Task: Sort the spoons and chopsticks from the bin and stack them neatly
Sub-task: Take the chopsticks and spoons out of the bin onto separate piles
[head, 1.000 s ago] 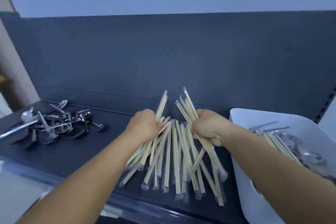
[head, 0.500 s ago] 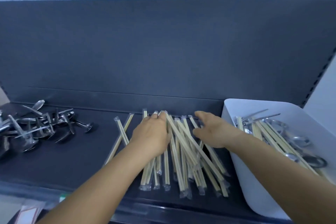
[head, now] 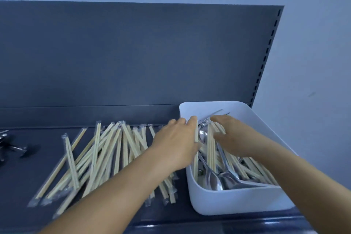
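Pale wooden chopsticks in clear wrappers [head: 106,159] are lying in a loose fan on the dark shelf [head: 22,180], their long axes running from the near edge toward the back panel [head: 133,53], most leaning a little to the right at the far end. One or two at the left are crossing the others at a steeper slant. More chopsticks [head: 211,148] are sitting in the white bin [head: 228,203] at the right, lengthwise along the bin, mixed with steel spoons [head: 214,180] whose bowls are pointing toward the near end. A few dark spoons [head: 13,148] are resting at the far left edge of the shelf, well apart from the bin.

Left hand [head: 176,142] is reaching over the bin's left wall, fingers fairly straight and spread, fingertips touching a chopstick there; no closed grip is showing. Right hand [head: 229,135] is inside the bin, fingers loosely bent over the chopsticks; whether it is actually grasping any I cannot tell, as motion blur is smearing the fingertips.
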